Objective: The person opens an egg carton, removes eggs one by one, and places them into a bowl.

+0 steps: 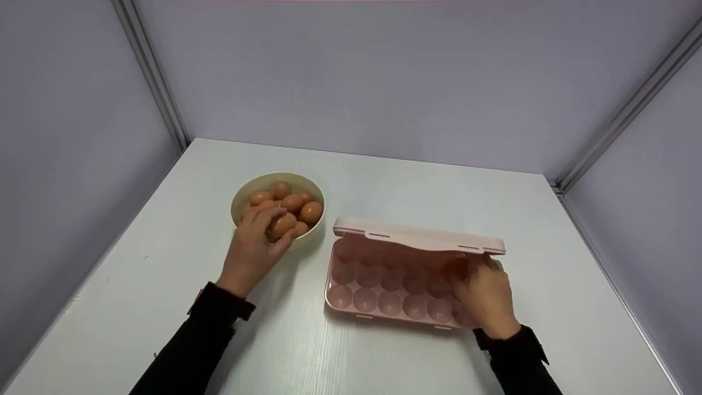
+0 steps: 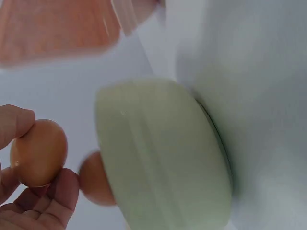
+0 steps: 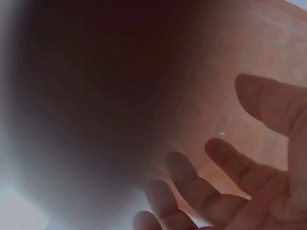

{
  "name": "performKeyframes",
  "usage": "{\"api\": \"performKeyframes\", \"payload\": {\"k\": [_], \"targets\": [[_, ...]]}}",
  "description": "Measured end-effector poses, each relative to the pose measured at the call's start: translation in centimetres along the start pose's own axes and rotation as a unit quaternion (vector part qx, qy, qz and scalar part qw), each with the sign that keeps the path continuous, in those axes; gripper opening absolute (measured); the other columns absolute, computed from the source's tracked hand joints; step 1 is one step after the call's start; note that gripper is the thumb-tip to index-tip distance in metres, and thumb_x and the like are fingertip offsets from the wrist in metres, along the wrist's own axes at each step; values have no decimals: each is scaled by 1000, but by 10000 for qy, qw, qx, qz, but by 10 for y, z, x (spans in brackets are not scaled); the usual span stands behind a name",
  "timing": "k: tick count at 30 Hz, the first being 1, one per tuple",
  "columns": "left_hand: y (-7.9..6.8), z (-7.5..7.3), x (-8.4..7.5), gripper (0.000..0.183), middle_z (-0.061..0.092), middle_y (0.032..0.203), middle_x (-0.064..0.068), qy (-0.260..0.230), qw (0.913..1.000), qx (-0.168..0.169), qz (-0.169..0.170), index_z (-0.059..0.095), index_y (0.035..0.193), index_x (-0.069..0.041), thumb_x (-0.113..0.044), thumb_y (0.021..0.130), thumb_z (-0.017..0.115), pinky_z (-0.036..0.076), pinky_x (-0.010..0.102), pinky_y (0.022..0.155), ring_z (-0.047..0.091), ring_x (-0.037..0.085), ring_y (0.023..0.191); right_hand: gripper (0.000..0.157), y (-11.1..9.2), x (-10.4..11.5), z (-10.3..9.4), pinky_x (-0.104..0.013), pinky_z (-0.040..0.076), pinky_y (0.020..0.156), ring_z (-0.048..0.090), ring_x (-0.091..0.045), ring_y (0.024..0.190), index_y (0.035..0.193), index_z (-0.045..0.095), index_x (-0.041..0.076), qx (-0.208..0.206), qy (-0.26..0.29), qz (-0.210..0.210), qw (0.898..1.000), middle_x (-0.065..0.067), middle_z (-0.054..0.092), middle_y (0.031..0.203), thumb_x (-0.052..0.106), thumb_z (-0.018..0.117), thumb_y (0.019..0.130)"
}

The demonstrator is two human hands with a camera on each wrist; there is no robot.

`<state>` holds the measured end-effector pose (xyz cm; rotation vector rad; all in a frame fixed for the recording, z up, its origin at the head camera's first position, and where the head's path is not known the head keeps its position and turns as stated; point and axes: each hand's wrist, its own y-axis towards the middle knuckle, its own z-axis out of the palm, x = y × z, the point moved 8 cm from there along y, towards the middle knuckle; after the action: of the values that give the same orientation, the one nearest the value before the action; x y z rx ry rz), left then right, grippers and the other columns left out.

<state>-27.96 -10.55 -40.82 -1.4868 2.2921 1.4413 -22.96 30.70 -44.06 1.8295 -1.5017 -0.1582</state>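
Between thumb and fingertips, my left hand (image 1: 253, 249) pinches a brown egg (image 2: 39, 152) just over the near rim of a cream bowl (image 1: 237, 206). Other brown eggs (image 1: 311, 212) fill that bowl. To the right lies a pink plastic egg box (image 1: 378, 316), its lid (image 1: 422, 235) partly raised. My right hand (image 1: 487, 293) reaches in under the lid at the box's right end, beside a brown egg (image 1: 456, 269) that sits in the back part. The right wrist view shows the thumb and fingers spread apart, holding nothing. Several round cups (image 1: 390, 303) along the front row hold no eggs.
The bowl and box stand on a white table (image 1: 296, 351). Grey panels (image 1: 362, 77) rise behind it and on both sides, joined by metal posts (image 1: 151, 71) at the corners. In the right wrist view, a dark blur covers much of the upper left.
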Motion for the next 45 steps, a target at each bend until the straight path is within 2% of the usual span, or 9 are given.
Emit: {"api": "performKeyframes", "payload": {"k": [3,6,12,19,23,28,34,38,45], "targets": [[3,2,12,45,67,132,21,91,9991,194,-359,68,127,-2,-15,89,88,55,53,107,62,37,127,37,-5,-10,10,-63,60,81,72,-43,100,126,72,0,614,148,513,9967,-24,73,114,10,76,90],[4,8,16,43,67,130,21,298,9979,384,-427,69,126,-1,-16,91,86,55,55,105,60,41,127,48,-7,-16,13,-63,60,86,71,-42,112,142,66,7,895,205,828,9923,-26,69,130,12,73,95],[6,9,21,41,69,130,22,505,9964,436,-528,69,124,1,-16,91,85,54,55,105,61,40,125,60,-1,-14,16,-65,59,87,69,-49,110,153,57,7,842,-54,521,9951,-33,68,124,11,74,95],[4,6,28,42,67,131,23,579,9935,637,-747,67,125,0,-16,91,85,55,56,101,64,39,121,77,1,-20,25,-66,57,87,65,-52,110,163,41,6,1088,-265,515,9924,-36,62,125,15,76,95],[5,6,31,41,66,130,24,611,9887,928,-1007,66,126,1,-17,92,82,55,58,99,66,41,116,71,0,-21,25,-66,58,85,65,-54,110,157,48,0,901,-267,378,9949,-37,61,126,11,78,94],[6,5,34,43,65,135,27,814,9787,1324,-1342,68,130,1,-18,93,78,54,60,101,67,45,118,48,-2,-20,24,-65,59,83,65,-55,107,137,65,-7,552,-216,44,9982,-38,61,126,3,77,92],[6,12,35,36,59,132,32,1179,9708,1579,-1371,71,131,-2,-17,98,75,52,61,100,60,45,120,26,0,-23,27,-62,58,84,64,-51,104,124,70,-5,602,-146,71,9981,-33,62,118,4,68,99],[5,15,35,34,57,126,28,1297,9705,1533,-1333,69,129,-2,-18,99,76,51,59,89,56,40,111,22,-2,-25,29,-60,56,80,62,-48,95,122,68,-3,677,-111,142,9975,-28,65,109,3,65,101],[5,7,28,54,59,138,31,1370,9787,1046,-1112,67,137,-2,-27,92,85,51,62,97,59,47,123,33,1,-24,28,-56,53,83,64,-46,92,128,67,-4,475,-84,42,9988,-25,70,100,-5,68,95]]}}
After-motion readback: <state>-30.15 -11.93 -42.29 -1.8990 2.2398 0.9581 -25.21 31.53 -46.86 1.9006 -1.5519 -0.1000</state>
